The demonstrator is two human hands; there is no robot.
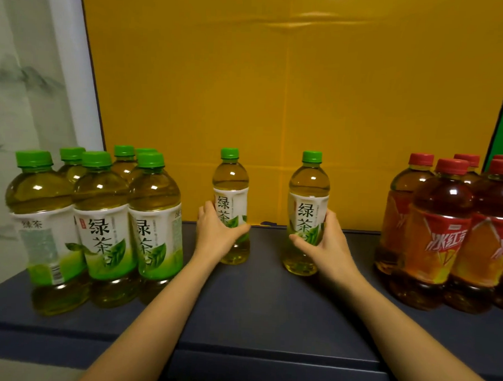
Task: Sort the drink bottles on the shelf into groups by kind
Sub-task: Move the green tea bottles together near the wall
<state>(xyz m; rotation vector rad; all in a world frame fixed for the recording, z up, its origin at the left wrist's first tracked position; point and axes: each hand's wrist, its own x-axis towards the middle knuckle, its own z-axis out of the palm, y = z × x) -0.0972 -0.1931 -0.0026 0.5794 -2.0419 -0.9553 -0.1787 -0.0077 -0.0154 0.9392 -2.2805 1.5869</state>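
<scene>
Two hands, two green tea bottles

The left hand (215,232) grips one green tea bottle (230,189) and the right hand (326,242) grips another green tea bottle (308,198), both upright mid-shelf (262,300). More green bottles (99,212) stand left, red tea bottles (444,227) right.

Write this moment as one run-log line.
left hand grips left centre bottle | right hand grips right centre bottle | both upright on shelf
</scene>
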